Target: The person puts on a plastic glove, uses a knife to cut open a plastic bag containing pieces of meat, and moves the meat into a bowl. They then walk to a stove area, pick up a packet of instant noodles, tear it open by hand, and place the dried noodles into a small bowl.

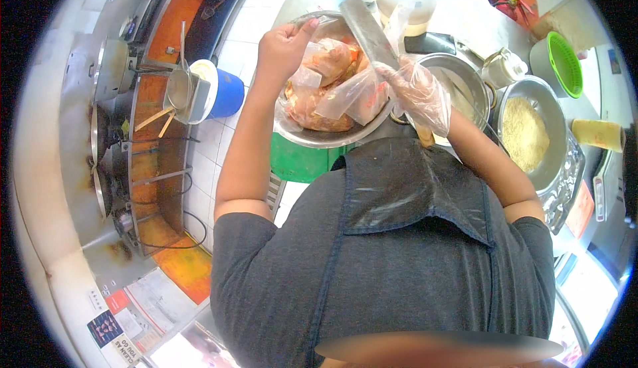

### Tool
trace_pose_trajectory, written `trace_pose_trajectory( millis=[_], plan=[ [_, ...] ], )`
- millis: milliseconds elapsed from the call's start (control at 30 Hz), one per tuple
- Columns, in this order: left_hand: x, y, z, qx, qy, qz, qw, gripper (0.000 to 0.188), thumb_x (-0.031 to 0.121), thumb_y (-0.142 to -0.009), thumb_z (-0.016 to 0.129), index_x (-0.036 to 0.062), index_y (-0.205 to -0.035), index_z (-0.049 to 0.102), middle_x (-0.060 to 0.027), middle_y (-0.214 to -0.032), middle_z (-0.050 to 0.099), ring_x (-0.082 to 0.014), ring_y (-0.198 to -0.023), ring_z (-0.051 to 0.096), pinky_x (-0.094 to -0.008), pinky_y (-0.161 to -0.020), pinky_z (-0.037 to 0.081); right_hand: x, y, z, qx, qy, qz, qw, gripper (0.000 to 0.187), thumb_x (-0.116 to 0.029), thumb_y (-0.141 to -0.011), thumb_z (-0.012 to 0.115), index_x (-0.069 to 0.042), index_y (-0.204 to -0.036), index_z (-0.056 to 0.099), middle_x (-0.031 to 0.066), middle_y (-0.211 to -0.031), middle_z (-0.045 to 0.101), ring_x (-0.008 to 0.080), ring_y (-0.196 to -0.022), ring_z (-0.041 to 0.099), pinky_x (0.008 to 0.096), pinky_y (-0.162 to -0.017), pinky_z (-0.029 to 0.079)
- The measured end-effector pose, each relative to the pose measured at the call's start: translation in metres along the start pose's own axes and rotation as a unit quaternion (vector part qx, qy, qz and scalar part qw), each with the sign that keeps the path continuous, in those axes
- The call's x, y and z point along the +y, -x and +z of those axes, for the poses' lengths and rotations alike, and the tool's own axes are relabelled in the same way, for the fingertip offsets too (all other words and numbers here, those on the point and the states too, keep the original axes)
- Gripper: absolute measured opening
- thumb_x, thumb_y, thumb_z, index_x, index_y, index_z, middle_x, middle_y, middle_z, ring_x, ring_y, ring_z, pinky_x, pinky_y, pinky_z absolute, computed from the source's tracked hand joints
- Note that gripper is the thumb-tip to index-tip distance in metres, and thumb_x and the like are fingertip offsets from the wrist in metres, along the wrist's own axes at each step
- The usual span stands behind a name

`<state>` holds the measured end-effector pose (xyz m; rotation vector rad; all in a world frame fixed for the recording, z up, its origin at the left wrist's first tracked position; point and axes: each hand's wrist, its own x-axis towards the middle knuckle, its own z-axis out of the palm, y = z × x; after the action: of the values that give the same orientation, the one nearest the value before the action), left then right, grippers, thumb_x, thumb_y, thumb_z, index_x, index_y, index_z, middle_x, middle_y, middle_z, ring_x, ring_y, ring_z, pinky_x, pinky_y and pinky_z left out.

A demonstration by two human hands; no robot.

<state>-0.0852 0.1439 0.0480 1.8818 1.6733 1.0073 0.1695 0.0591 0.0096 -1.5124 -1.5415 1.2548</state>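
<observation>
A wide metal bowl (312, 139) holds pieces of raw, reddish meat (322, 105) in clear plastic bags (342, 95). My bare left hand (282, 50) is closed at the bowl's far left rim, thumb and fingers together; whether a bit of bag is pinched there too is hard to see. In a clear plastic glove, my right hand (420, 92) grips a cleaver (369, 30). Its broad grey blade points away from me over the bowl's right side, and its yellowish handle end sticks out below my palm.
To the right stand a steel pot (488, 74) of pale liquid, a white jug (503, 68), a basin (557, 179) of yellowish crumbs and a green basket (565, 62). A green crate (296, 159) sits below the bowl. Leftward are a blue bucket (228, 94) and stove (100, 162).
</observation>
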Motion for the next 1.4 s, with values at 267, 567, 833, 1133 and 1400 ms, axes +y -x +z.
trace_pose_trajectory(
  millis=[267,567,833,1133,1400],
  plan=[
    [0.009,0.042,-0.005,-0.130,0.064,-0.045,0.988,0.044,0.040,-0.074,0.084,0.0014,-0.070,0.063,-0.0062,-0.065,0.064,-0.0142,-0.058,0.057,-0.0324,-0.054,0.043,0.012,-0.038,0.029,0.060,-0.007,-0.139,0.988,0.058,-0.044,-0.092,0.067,0.000,-0.128,0.058,0.0131,-0.085,0.067,0.0219,-0.073,0.064,0.0367,-0.066,0.053],
    [0.006,0.081,-0.015,-0.140,-0.019,-0.008,0.990,0.029,0.025,-0.080,0.079,0.0013,-0.080,0.063,-0.0096,-0.072,0.063,-0.0121,-0.066,0.055,-0.0322,-0.060,0.043,-0.016,-0.049,0.066,-0.045,0.189,-0.081,0.977,0.064,-0.051,-0.073,0.081,0.007,-0.096,0.067,0.0187,-0.077,0.070,0.0282,-0.073,0.071,0.0399,-0.064,0.055],
    [-0.004,0.104,-0.001,-0.146,-0.006,0.070,0.987,0.038,0.029,-0.076,0.080,0.0063,-0.105,0.072,-0.0170,-0.079,0.069,-0.0295,-0.073,0.067,-0.0369,-0.069,0.052,-0.015,-0.060,0.077,-0.060,0.364,-0.136,0.919,0.059,-0.047,-0.074,0.078,0.006,-0.094,0.063,0.0244,-0.080,0.070,0.0350,-0.073,0.072,0.0437,-0.064,0.056],
    [0.001,0.108,-0.020,-0.191,-0.038,0.033,0.980,0.033,0.031,-0.075,0.080,0.0139,-0.103,0.075,-0.0164,-0.085,0.071,-0.0331,-0.079,0.069,-0.0407,-0.072,0.053,-0.022,-0.044,0.042,-0.130,0.170,-0.045,0.976,0.051,-0.039,-0.080,0.078,0.005,-0.103,0.065,0.0166,-0.072,0.069,0.0266,-0.062,0.068,0.0393,-0.058,0.055],
    [-0.004,0.110,-0.020,-0.215,-0.068,0.010,0.974,0.038,0.038,-0.075,0.080,0.0107,-0.101,0.075,-0.0151,-0.087,0.072,-0.0316,-0.080,0.070,-0.0398,-0.073,0.054,-0.009,-0.048,0.033,-0.150,-0.125,0.072,0.978,0.048,-0.055,-0.090,0.066,-0.007,-0.094,0.062,-0.0013,-0.067,0.051,0.0090,-0.060,0.053,0.0235,-0.054,0.045]
  ],
)
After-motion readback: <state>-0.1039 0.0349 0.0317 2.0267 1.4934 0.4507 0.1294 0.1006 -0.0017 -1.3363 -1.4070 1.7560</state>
